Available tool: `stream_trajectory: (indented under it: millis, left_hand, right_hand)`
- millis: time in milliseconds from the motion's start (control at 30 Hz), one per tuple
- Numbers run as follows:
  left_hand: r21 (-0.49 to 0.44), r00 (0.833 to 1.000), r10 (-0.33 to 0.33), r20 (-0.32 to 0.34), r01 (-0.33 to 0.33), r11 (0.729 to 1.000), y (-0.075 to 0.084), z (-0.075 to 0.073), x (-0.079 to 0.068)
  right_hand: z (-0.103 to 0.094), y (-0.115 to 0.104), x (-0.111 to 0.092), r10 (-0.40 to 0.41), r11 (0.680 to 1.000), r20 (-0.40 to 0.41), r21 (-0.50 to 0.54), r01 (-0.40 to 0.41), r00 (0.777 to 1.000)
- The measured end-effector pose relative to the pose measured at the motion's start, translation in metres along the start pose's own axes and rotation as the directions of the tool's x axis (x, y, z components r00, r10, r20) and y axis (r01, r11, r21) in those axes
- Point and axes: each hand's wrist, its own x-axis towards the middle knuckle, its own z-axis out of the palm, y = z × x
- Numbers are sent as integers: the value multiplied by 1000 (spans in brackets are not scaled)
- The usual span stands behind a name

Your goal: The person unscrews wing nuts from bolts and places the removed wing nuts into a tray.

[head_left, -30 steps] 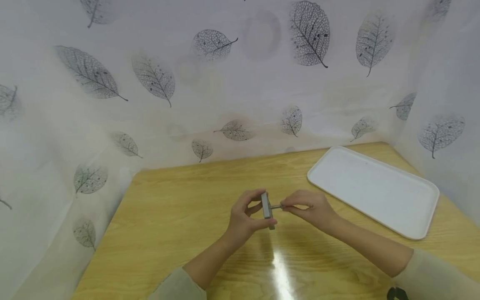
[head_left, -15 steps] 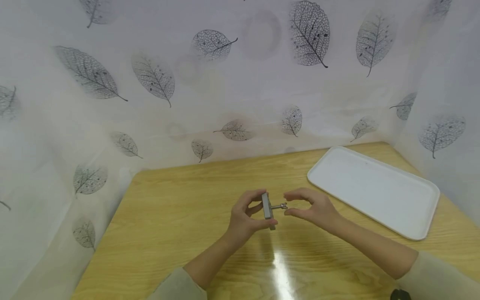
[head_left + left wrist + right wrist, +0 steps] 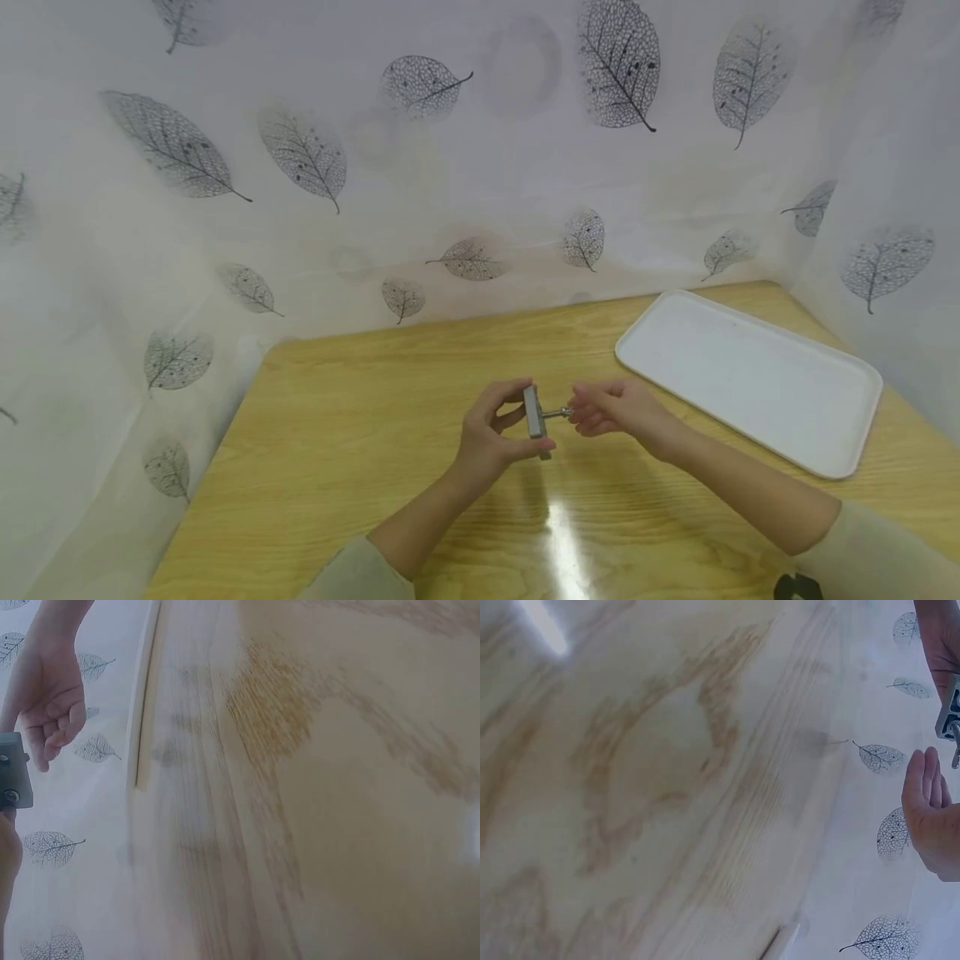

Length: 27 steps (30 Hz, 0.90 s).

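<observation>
My left hand grips a small grey metal block above the table, thumb at its lower end and fingers at its upper end. A thin metal screw with a winged end sticks out of the block to the right. At that winged end are the fingertips of my right hand, its palm turned up. The right wrist view shows recesses in the block and the screw's end beside the right hand's fingers. I cannot tell whether they pinch it. In the left wrist view the right hand has loosely bent fingers.
A white rectangular tray lies at the right back of the wooden table. Leaf-printed cloth hangs behind the table and along its sides. Part of a black object shows at the bottom edge near the right sleeve.
My right hand pinched the screw's end, then let go with thumb and fingers spread. Now it has turned palm up and its fingertips are back at that end. The left hand has stayed still.
</observation>
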Motion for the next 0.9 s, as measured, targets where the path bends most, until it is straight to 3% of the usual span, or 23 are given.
stream_trajectory:
  millis: [200,400,900]
  left_hand:
    - [7,1000,15,-5,-15,1000,0,0,0]
    - [19,1000,30,-5,-30,999,1,0,0]
    - [3,1000,14,-9,-14,1000,1,-1,-1]
  right_hand:
    - [3,-9,-5,185,966,106,164,-200,977]
    - [4,-16,-5,248,934,139,230,-275,959]
    - [4,-14,-2,143,957,171,229,-180,975]
